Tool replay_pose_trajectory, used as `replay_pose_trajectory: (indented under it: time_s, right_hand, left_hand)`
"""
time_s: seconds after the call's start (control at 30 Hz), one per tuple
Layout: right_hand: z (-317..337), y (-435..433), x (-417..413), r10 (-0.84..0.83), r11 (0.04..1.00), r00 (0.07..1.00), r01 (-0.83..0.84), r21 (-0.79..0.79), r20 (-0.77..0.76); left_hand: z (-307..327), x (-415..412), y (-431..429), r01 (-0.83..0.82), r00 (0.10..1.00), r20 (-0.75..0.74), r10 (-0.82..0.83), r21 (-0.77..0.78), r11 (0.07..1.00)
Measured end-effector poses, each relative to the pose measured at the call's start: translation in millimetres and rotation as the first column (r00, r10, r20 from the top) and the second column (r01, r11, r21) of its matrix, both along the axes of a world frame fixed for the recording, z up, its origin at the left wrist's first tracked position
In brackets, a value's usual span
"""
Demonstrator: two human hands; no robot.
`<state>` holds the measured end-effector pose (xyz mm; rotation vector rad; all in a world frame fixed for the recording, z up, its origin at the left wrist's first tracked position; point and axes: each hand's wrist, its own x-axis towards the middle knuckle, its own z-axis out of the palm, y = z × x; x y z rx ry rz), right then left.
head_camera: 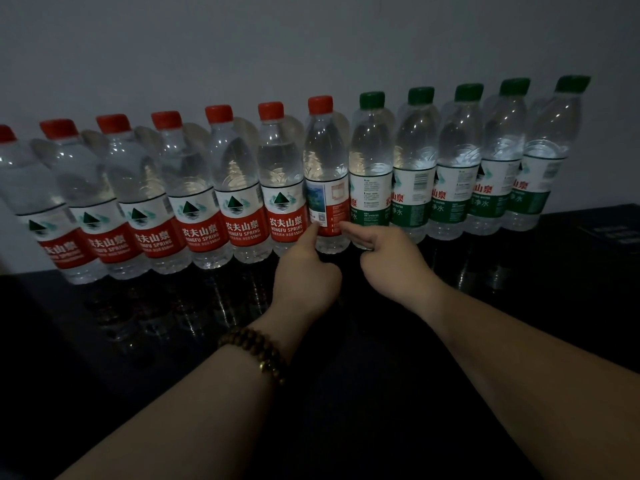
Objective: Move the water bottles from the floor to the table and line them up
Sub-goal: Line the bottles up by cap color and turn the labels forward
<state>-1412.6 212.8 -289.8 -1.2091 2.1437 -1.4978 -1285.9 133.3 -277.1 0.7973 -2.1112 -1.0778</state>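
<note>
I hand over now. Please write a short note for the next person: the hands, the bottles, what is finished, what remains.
Left hand: one straight fingertip touches the last red-capped bottle low on its label.
Right hand: the same, from the other side.
Bottles: seven red-capped bottles in view, then five green-capped bottles, all upright in one row on the table.
Done: the row stands.
Left: the touched bottle's label faces sideways, so probably turn it. The floor is out of view.
</note>
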Motion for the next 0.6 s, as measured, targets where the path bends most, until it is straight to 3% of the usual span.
replay_pose_trajectory:
  time_s: [0.1, 0.6]
  right_hand:
    - [0.2, -1.0, -1.3, -0.021, 1.0, 1.0, 0.021, 0.005, -0.007]
    - [-2.4, -3.3, -5.1, 0.007, 1.0, 1.0, -0.006, 0.028, -0.02]
  left_hand:
    - [-1.7, 0.3, 1.1, -0.044, 0.998, -0.048, 0.043, -0.032, 0.999]
    - [-3.6, -2.0, -3.2, 0.031, 0.999, 0.042, -0.029, -0.052, 0.998]
